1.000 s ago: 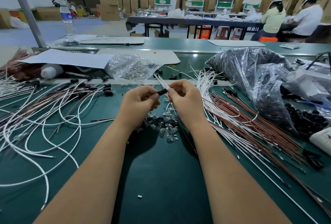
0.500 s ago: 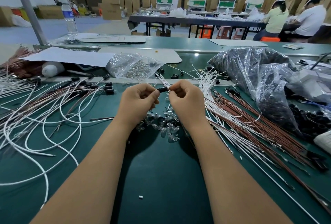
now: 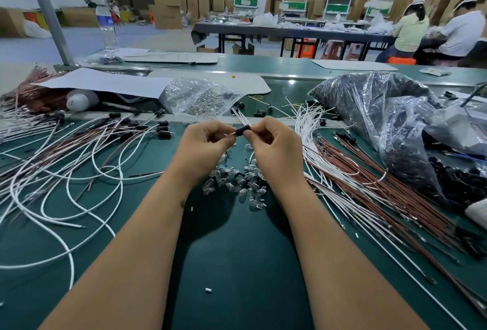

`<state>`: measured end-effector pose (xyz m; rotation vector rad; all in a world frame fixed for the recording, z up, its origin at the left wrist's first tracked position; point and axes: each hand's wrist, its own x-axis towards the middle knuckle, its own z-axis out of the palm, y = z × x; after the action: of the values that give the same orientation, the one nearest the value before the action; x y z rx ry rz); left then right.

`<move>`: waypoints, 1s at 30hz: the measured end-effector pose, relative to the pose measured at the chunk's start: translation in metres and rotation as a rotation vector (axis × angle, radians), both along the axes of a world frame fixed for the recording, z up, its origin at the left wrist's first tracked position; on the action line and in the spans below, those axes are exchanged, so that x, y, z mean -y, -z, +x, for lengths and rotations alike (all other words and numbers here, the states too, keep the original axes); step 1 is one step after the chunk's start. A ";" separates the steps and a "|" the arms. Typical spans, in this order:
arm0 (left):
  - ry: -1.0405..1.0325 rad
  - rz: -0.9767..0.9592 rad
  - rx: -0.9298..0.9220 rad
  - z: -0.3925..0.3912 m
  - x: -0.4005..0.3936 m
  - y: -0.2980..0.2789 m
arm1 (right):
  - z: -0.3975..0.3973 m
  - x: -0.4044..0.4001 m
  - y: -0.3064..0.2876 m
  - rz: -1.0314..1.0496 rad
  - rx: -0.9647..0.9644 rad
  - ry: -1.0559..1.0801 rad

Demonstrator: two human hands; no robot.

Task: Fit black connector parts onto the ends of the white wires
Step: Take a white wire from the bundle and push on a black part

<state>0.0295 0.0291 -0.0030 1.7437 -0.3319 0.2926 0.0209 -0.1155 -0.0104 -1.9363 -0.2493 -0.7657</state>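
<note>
I see both hands raised just above the green worktop (image 3: 237, 263), meeting near the middle of the view. The left hand (image 3: 203, 145) has its fingers curled, pinching the end of a thin white wire (image 3: 230, 133), and the right hand (image 3: 274, 142) pinches a small black connector part (image 3: 241, 130) between thumb and forefinger; the wire end meets the connector at the gap between the two hands. From the right hand a few more white wires (image 3: 241, 116) fan up toward 12 o'clock. Directly below the hands, at 6 o'clock from them, lies a heap of small clear bulbs (image 3: 237, 182). At 9 o'clock sprawl looped white and brown wires already capped in black (image 3: 163, 129). At 3 o'clock lies a straight bundle of white and brown wires (image 3: 369, 187), and beyond it a plastic bag of black parts (image 3: 369, 103). At 11 o'clock sits a clear bag of shiny pieces (image 3: 203, 97).
</note>
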 end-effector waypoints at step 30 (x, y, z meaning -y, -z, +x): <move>-0.094 -0.336 -0.049 0.009 -0.022 0.004 | -0.010 -0.032 -0.004 -0.705 -0.321 -0.219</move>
<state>0.0387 0.0510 -0.0071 1.4345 -0.1542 0.3522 0.0111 -0.0831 -0.0061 -2.5962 -0.5785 -0.2128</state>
